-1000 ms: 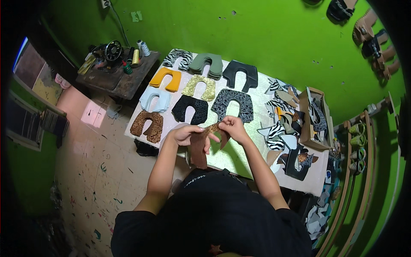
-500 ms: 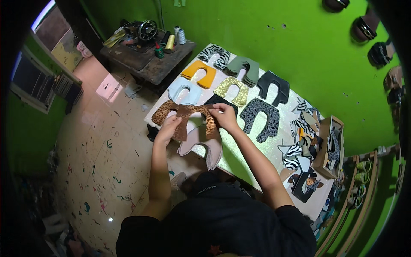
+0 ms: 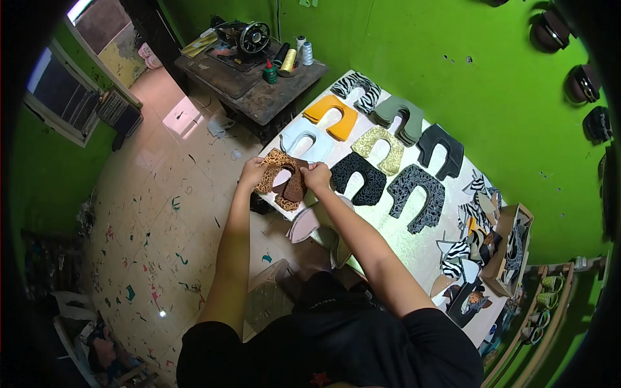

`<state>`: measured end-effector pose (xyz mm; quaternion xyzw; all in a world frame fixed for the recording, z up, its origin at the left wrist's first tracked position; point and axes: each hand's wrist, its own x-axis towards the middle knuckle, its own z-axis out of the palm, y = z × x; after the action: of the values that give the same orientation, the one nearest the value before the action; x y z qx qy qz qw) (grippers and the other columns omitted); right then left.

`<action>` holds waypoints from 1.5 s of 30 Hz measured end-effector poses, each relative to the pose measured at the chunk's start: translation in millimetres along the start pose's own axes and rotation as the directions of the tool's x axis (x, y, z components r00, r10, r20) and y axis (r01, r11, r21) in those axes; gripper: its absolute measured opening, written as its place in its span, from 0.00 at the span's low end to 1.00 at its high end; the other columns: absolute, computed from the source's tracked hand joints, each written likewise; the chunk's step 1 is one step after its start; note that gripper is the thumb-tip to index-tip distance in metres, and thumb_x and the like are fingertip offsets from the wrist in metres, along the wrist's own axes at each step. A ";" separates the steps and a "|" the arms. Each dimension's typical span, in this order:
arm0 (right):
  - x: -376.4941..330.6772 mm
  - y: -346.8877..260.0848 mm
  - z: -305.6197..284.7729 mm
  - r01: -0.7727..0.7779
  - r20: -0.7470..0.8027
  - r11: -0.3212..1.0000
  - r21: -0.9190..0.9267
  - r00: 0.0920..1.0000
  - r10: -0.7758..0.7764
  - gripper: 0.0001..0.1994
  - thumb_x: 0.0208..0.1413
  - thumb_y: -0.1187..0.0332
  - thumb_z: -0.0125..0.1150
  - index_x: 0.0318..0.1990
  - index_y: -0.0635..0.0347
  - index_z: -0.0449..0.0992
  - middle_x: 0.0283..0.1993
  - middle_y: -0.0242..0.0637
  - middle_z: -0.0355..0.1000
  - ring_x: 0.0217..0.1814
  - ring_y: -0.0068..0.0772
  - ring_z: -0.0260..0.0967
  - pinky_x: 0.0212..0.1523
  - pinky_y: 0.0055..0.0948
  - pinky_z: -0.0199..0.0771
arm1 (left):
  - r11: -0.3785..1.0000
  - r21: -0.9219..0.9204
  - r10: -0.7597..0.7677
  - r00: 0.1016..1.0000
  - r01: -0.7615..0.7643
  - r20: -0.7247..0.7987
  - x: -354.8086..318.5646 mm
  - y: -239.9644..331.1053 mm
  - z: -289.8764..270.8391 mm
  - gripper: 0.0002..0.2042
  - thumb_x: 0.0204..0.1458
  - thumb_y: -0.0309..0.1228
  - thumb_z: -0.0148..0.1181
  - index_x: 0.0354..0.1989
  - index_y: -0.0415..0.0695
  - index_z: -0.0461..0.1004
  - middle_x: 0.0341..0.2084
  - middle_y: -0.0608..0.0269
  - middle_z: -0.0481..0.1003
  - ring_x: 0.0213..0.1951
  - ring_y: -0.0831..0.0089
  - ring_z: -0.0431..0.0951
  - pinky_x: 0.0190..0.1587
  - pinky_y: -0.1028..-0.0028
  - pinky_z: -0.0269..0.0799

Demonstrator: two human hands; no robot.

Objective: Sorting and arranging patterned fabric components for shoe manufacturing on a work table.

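My left hand (image 3: 253,172) pinches the left edge of an orange-and-brown patterned U-shaped cutout (image 3: 275,169) at the table's near left corner. My right hand (image 3: 315,177) has its fingers closed on the dark brown piece (image 3: 295,187) of the same shape, folded or turned over beside it. How many layers lie there is hard to tell. Just below my right wrist, pale pink U-shaped pieces (image 3: 304,224) hang over the table's near edge, partly behind my forearm. A black textured stack (image 3: 359,179) lies right of my right hand, and a light blue one (image 3: 306,143) beyond both hands.
More U-shaped stacks, orange (image 3: 331,116), zebra (image 3: 358,90), green (image 3: 400,118), gold (image 3: 378,149), black (image 3: 440,150) and grey-black (image 3: 417,194), cover the white table. Scraps and a box (image 3: 511,249) stand right. A sewing machine (image 3: 242,40) stands far left; a stool (image 3: 268,304) is below.
The brown patterned piece, earlier spread between my hands above the pink pieces, has moved left over the matching stack. My hands came closer together, and the view shifted.
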<state>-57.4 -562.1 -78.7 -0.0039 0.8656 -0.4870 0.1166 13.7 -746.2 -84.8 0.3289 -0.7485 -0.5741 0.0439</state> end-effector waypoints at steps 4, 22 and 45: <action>-9.7 -5.8 12.8 -0.015 -0.027 1.000 0.005 1.000 0.015 0.17 0.33 0.61 0.70 0.21 0.63 0.69 0.24 0.41 0.71 0.27 0.37 0.69 0.33 0.31 0.69 | 0.983 0.175 0.079 0.993 -0.063 -0.085 25.9 -28.8 -9.7 0.14 0.43 0.28 0.57 0.40 0.39 0.71 0.34 0.54 0.75 0.36 0.63 0.75 0.41 0.70 0.68; -16.4 4.6 8.0 -0.157 0.098 0.986 -0.048 0.982 0.162 0.15 0.36 0.61 0.66 0.25 0.63 0.71 0.28 0.45 0.72 0.32 0.40 0.71 0.37 0.32 0.69 | 0.902 0.316 0.271 0.955 -0.296 0.119 -72.7 11.2 47.7 0.19 0.49 0.35 0.54 0.45 0.34 0.66 0.37 0.46 0.73 0.40 0.62 0.74 0.44 0.71 0.68; -13.4 -0.3 3.1 -0.453 0.213 0.891 0.030 0.874 0.437 0.20 0.37 0.60 0.63 0.31 0.72 0.73 0.35 0.53 0.72 0.39 0.44 0.72 0.38 0.34 0.72 | 0.884 0.419 0.168 0.977 -0.210 0.134 -35.1 17.2 52.1 0.09 0.41 0.30 0.60 0.31 0.41 0.71 0.24 0.55 0.73 0.30 0.64 0.74 0.35 0.69 0.68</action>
<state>-43.7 -563.3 -77.3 0.1510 0.8071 -0.4778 0.3121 10.3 -681.7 -76.2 0.2287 -0.8864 -0.4023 -0.0092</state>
